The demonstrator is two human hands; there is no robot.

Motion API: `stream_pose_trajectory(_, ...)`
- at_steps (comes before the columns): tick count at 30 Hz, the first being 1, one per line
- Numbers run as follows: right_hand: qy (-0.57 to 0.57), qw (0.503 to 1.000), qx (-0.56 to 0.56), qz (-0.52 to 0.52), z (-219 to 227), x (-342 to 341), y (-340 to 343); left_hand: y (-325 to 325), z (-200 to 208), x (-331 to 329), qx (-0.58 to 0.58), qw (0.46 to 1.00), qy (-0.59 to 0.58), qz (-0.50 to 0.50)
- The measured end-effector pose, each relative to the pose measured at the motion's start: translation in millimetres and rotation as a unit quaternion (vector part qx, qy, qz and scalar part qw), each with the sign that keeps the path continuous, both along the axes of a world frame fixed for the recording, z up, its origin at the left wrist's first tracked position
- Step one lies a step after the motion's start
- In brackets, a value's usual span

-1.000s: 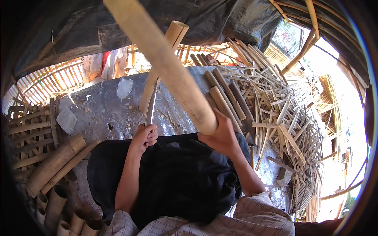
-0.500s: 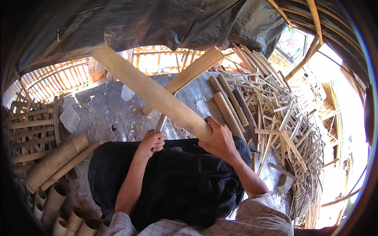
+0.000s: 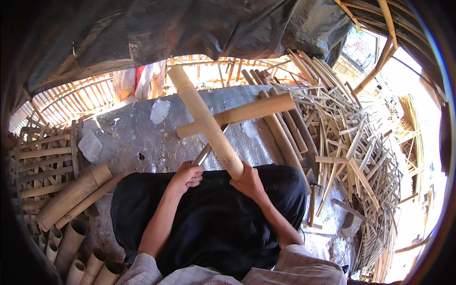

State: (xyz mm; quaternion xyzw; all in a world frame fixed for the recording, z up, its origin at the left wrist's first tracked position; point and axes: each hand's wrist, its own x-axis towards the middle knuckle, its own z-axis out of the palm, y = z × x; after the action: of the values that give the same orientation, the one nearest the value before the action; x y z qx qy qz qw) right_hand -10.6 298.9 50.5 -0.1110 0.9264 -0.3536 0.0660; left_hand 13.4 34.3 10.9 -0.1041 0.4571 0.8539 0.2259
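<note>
My left hand point(image 3: 187, 177) is closed around the near end of a metal-bladed knife point(image 3: 203, 155), low over my lap. Its blade slants up and to the right, meeting a split-looking bamboo piece point(image 3: 259, 108) that lies crosswise beyond my knees. In my right hand point(image 3: 248, 183) is the lower end of a thick bamboo length point(image 3: 204, 114), fingers wrapped round it. That length leans up and to the left, crossing in front of the blade and the crosswise piece. It hides part of both, so whether it touches them I cannot tell.
Black cloth point(image 3: 209, 223) covers my lap. Bamboo lengths point(image 3: 280, 133) lie beyond my right knee, beside a heap of split strips point(image 3: 356, 171). At left are a woven bamboo lattice point(image 3: 45, 173), two bamboo pieces point(image 3: 78, 194) and several bamboo tubes point(image 3: 71, 242). Dark sheeting point(image 3: 166, 33) hangs overhead.
The bamboo length in my right hand has swung to a steeper angle, its far end moving right. The crosswise piece has tipped flatter, its right end lower. My left hand still grips the knife.
</note>
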Motion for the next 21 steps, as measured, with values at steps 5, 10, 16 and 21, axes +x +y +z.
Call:
stream_pose_trajectory(5, -0.024, 0.999, -0.023, 0.005, -0.3, -6.3, -3.1, 6.5, 3.8, 3.0, -0.049, 0.998, -0.013, -0.020)
stream_pose_trajectory(10, -0.010, 0.994, -0.103, 0.030, -0.7, -9.0, 5.3, 25.8, 25.2, 10.2, -0.028, 1.000, -0.004, -0.001)
stream_pose_trajectory(16, -0.001, 0.977, -0.209, 0.041, 19.4, 5.5, 20.4, 42.4, 51.4, 1.2, 0.043, 0.998, 0.029, -0.023)
stream_pose_trajectory(21, -0.030, 0.972, -0.231, 0.027, 24.2, 4.7, 20.1, 54.4, 11.6, -3.1, 0.053, 0.998, 0.044, 0.011)
